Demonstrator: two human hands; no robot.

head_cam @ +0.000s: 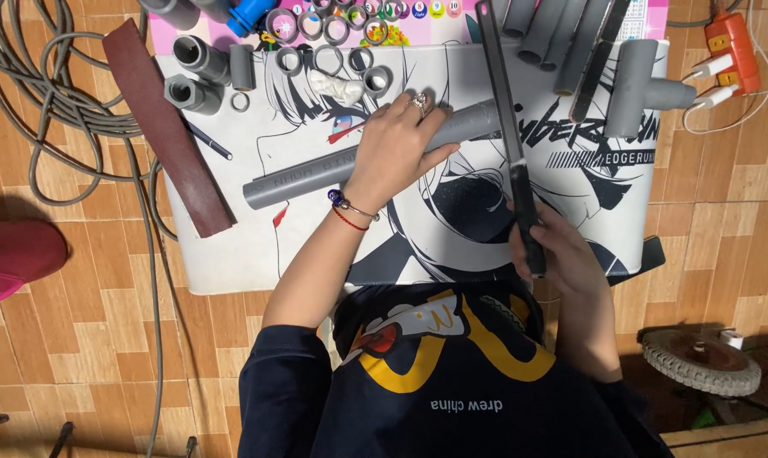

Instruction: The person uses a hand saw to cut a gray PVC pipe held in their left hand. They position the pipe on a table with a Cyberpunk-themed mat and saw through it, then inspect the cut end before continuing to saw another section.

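Overhead view of a printed mat [231, 254] laid on a tiled floor [78, 339]. No closed container appears; loose grey pipe rings [329, 58] and short pipe fittings [199, 58] lie at the mat's far edge, with a grey tee fitting [642, 85] at the far right. A long grey pipe [303, 176] lies flat across the mat, its long axis running from lower left to upper right, the open end at lower left. The left hand [396, 144] presses down on the pipe near its middle, palm down, fingers curled over it, wrist extended forward. The right hand [558, 250] is closed around the black handle of a hacksaw [507, 119], whose frame points away from the person and crosses over the pipe's upper right end. A strip of brown sandpaper [165, 127] lies at the mat's left edge, beside coiled grey cable [53, 110].
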